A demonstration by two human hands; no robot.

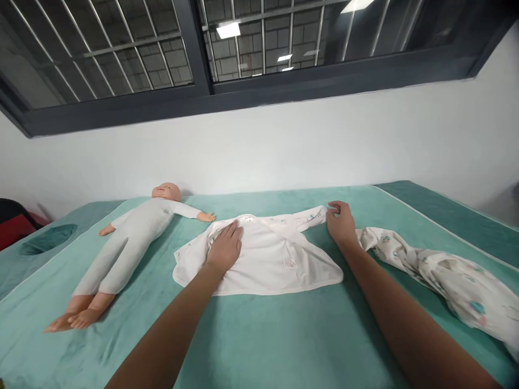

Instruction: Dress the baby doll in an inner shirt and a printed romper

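A small white baby shirt (275, 254) lies spread open on a teal bed cover (259, 335), its sleeve stretched toward the right. My left hand (225, 247) rests flat on the shirt's left half, fingers stretched out. At the sleeve's end, my right hand (341, 222) has its fingers curled over the cuff. A baby doll (133, 232) in a pale grey suit lies on its back to the left, arms out, not touched.
A crumpled patterned white garment (438, 275) lies on the cover at the right. A white wall and a dark-framed barred window (211, 81) stand behind the bed. A red and black object (12, 221) sits at the far left edge.
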